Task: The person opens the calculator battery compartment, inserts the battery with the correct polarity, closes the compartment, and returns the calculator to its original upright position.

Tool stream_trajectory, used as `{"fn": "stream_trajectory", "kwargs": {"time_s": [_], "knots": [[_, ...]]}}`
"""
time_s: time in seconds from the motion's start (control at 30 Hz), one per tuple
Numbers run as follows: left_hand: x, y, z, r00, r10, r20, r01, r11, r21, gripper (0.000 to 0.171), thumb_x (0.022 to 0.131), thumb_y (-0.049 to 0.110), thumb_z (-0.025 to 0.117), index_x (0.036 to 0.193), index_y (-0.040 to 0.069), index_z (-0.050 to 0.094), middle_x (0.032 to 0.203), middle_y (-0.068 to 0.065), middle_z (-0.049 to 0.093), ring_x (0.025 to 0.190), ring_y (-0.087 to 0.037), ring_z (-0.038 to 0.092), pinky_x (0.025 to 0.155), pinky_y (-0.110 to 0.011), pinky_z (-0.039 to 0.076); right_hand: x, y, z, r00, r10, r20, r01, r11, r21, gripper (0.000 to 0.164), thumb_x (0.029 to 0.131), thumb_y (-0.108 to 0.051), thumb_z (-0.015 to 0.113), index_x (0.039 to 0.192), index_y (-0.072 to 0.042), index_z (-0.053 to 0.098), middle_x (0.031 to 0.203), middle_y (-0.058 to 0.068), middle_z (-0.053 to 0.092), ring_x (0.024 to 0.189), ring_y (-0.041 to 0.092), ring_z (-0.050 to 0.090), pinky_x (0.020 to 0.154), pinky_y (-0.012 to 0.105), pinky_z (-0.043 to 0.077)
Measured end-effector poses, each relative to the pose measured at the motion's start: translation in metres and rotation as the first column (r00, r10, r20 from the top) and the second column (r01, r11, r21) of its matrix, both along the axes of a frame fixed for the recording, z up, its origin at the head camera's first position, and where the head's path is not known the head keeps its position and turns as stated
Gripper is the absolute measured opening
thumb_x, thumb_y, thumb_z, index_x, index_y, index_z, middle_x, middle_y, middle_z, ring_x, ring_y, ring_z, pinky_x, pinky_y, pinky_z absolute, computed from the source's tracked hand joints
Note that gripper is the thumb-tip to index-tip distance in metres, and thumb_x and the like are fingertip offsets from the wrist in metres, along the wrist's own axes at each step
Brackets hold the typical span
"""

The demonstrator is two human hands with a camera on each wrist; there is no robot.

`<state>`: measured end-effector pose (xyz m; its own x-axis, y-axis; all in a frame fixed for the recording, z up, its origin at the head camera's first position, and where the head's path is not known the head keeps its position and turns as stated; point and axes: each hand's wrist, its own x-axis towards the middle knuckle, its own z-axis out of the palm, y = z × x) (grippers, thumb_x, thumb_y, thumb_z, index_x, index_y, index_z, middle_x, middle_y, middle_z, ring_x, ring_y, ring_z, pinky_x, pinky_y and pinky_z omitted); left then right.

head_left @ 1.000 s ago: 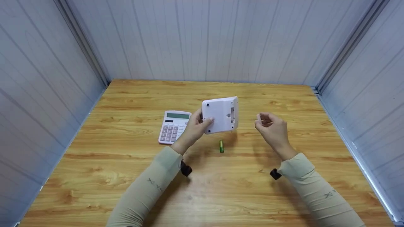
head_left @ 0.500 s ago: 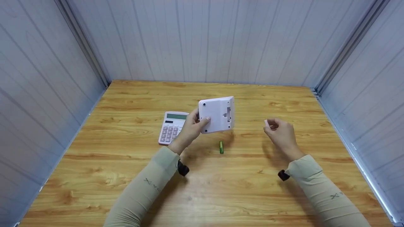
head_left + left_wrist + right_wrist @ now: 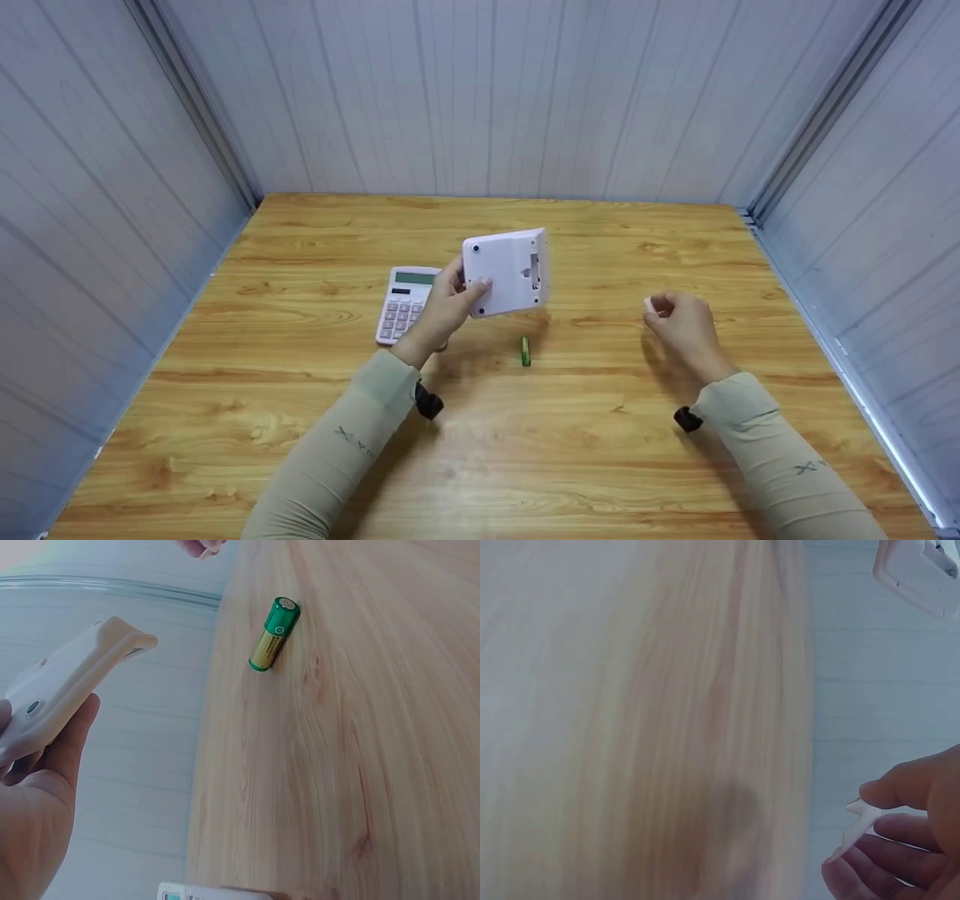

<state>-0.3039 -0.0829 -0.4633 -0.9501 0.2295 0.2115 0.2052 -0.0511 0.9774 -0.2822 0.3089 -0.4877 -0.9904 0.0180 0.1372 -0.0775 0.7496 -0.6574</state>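
Note:
My left hand (image 3: 450, 301) grips a white calculator (image 3: 501, 274) by one end, thumb on its back, which faces me. An uncovered battery slot (image 3: 535, 271) shows near its far right edge. Between thumb and fingers, my right hand (image 3: 686, 328) pinches a small white battery cover (image 3: 859, 829), held above the table to the right. A green and gold battery (image 3: 274, 634) lies on the table below the held calculator. Behind my left forearm, a second calculator (image 3: 405, 309) lies face up, partly hidden by that hand.
The wood-grain table (image 3: 585, 450) is bounded by pale panel walls (image 3: 480, 97) at the back and on both sides. A dark wrist camera (image 3: 429, 402) hangs under the left cuff, another (image 3: 687, 419) under the right.
My right hand has moved right and toward me with the battery cover, away from the calculator. The left hand has shifted slightly left with the calculator. The battery has stayed put.

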Motion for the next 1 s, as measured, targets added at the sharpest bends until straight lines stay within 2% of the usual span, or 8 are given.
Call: {"fn": "stream_trajectory", "kwargs": {"time_s": [0.3, 0.47, 0.7, 1.0], "knots": [[0.001, -0.007, 0.000, 1.000, 0.005, 0.010, -0.005, 1.000, -0.021, 0.045, 0.109, 0.005, 0.061, 0.153, 0.001, 0.053, 0.140, -0.021, 0.069, 0.128, -0.033, 0.070, 0.104, -0.048, 0.063, -0.001, 0.009, -0.006, 0.992, 0.037, 0.117, -0.043, 0.998, 0.049, 0.032, 0.106, -0.014, 0.066, 0.126, 0.011, 0.071, 0.122, 0.030, 0.073, 0.111, 0.044, 0.070, 0.095, 0.058, 0.059], [0.002, -0.009, 0.001, 0.999, 0.016, 0.028, -0.015, 0.999, -0.034, 0.046, 0.109, 0.006, 0.061, 0.154, 0.002, 0.052, 0.142, -0.020, 0.068, 0.131, -0.034, 0.069, 0.106, -0.049, 0.062, -0.004, 0.010, -0.010, 0.991, 0.052, 0.127, -0.063, 0.994, 0.089, 0.029, 0.105, -0.013, 0.066, 0.122, 0.010, 0.074, 0.116, 0.029, 0.075, 0.106, 0.043, 0.072, 0.093, 0.058, 0.060], [0.002, -0.011, 0.000, 0.999, 0.022, 0.036, -0.020, 0.999, -0.035, 0.048, 0.109, 0.005, 0.060, 0.155, 0.001, 0.050, 0.143, -0.022, 0.067, 0.132, -0.036, 0.068, 0.107, -0.049, 0.061, -0.006, 0.011, -0.011, 0.983, 0.078, 0.168, -0.098, 0.989, 0.115, 0.025, 0.102, -0.007, 0.066, 0.117, 0.011, 0.074, 0.109, 0.029, 0.075, 0.094, 0.036, 0.070, 0.077, 0.044, 0.059], [0.001, -0.015, -0.001, 0.999, 0.040, 0.016, -0.040, 0.999, -0.023, 0.049, 0.108, 0.001, 0.059, 0.156, -0.001, 0.049, 0.140, -0.025, 0.068, 0.128, -0.036, 0.070, 0.104, -0.046, 0.063, -0.008, 0.011, -0.013, 0.985, 0.108, 0.138, -0.130, 0.978, 0.163, 0.022, 0.102, -0.006, 0.065, 0.112, 0.012, 0.074, 0.104, 0.029, 0.075, 0.089, 0.035, 0.071, 0.078, 0.051, 0.061]]}}
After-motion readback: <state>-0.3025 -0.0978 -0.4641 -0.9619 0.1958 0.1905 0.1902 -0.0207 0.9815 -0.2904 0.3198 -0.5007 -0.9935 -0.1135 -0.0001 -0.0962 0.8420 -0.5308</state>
